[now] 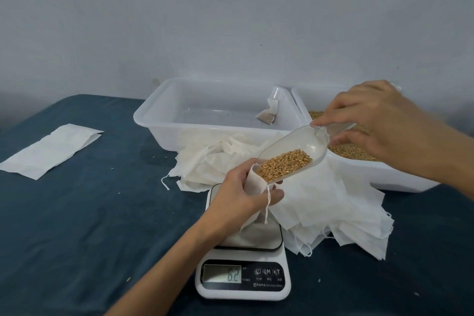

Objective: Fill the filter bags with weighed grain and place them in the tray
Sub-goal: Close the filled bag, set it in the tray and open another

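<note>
**Tipping grain into the bag**

My left hand [241, 187] grips the filter bag [254, 185] open above the scale [243, 264] so it can take grain. My right hand [372, 120] pinches the scoop [295, 151] by its handle, tilting grain [284, 164] mouthward. The tray [164, 110] sits far left.

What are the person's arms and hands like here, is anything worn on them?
Both forearms are bare as far as the picture shows, with no sleeve in view. The left hand and right hand wear no gloves. No ring, watch or bracelet can be seen on either.
</note>
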